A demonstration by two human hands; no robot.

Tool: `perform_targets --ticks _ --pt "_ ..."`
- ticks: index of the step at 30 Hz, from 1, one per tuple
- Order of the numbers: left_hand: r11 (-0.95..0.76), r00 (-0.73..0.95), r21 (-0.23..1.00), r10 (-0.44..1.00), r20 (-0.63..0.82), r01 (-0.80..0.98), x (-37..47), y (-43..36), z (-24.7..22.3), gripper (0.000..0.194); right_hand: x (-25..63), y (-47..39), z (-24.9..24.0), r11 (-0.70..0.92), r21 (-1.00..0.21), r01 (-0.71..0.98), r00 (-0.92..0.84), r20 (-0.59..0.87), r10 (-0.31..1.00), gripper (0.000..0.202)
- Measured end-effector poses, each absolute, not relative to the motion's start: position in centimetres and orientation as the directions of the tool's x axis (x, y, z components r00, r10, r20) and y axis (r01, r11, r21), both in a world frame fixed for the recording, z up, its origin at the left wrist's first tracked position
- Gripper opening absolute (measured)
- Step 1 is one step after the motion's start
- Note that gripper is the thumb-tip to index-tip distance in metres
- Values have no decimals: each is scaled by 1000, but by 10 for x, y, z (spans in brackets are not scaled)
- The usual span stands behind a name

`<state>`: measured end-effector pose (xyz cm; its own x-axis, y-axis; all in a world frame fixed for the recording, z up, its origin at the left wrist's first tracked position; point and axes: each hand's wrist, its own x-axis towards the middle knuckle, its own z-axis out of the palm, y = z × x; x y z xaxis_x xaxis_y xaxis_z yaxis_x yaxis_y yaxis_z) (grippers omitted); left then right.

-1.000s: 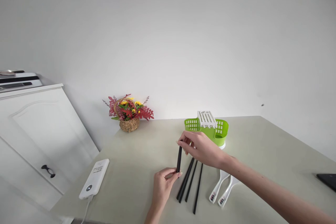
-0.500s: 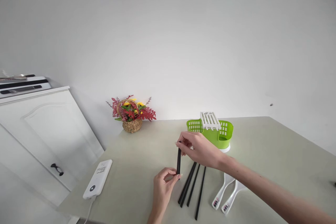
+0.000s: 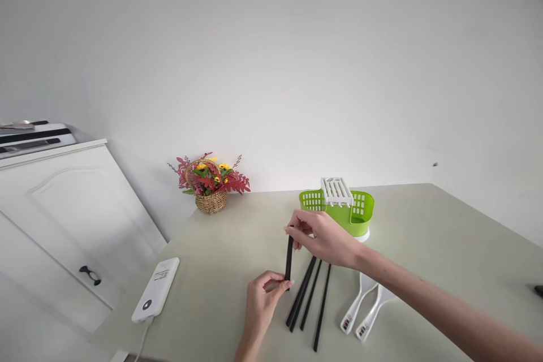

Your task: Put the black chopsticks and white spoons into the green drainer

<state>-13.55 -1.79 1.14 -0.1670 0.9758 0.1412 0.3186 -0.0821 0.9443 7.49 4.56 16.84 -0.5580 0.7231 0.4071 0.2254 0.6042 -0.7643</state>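
Note:
My left hand (image 3: 265, 300) pinches the lower end of black chopsticks (image 3: 289, 257) held nearly upright above the table. At their upper end, the fingers of my right hand (image 3: 320, 235) are closed on them. How many sticks are in the grip I cannot tell. Several more black chopsticks (image 3: 322, 308) lie slanted on the table just right of my left hand. Two white spoons or scoops (image 3: 354, 308) lie farther right, their upper parts partly under my right forearm. Behind my right hand stands a green basket (image 3: 362, 229) with a white slotted rack (image 3: 337, 191) on top.
A wicker basket (image 3: 211, 202) of red and yellow flowers stands near the wall. On the table's left side lies a white power bank (image 3: 156, 288) with a cable. A white cabinet (image 3: 72, 209) stands at the left. A small dark object (image 3: 538, 291) shows at the right edge.
The view has shifted slightly, so the table items appear a little higher and farther left. Both hands keep nearly the same grip on the chopsticks.

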Motion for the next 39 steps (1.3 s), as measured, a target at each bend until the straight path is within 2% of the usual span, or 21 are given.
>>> perform_targets --ticks 17,23,28,33,37,39 --pt "-62 -75 942 993 91 331 -132 -20 15 26 85 42 173 566 -800 201 -584 366 725 21" --pt "-118 -72 933 986 151 339 -128 -24 17 27 93 42 176 448 -879 165 -591 276 758 32" --pt "-162 -89 940 976 197 299 -130 -26 17 28 103 49 186 421 -900 115 -567 288 772 38" --pt "-156 -51 956 983 174 250 -131 -28 14 36 130 70 221 388 -914 121 -472 291 832 41" --pt "-125 -11 955 991 133 267 -128 -30 13 44 154 98 247 414 -910 30 -275 391 879 44" --pt "-110 -22 954 992 121 277 -127 -29 11 46 161 113 255 444 -894 65 -165 429 888 45"
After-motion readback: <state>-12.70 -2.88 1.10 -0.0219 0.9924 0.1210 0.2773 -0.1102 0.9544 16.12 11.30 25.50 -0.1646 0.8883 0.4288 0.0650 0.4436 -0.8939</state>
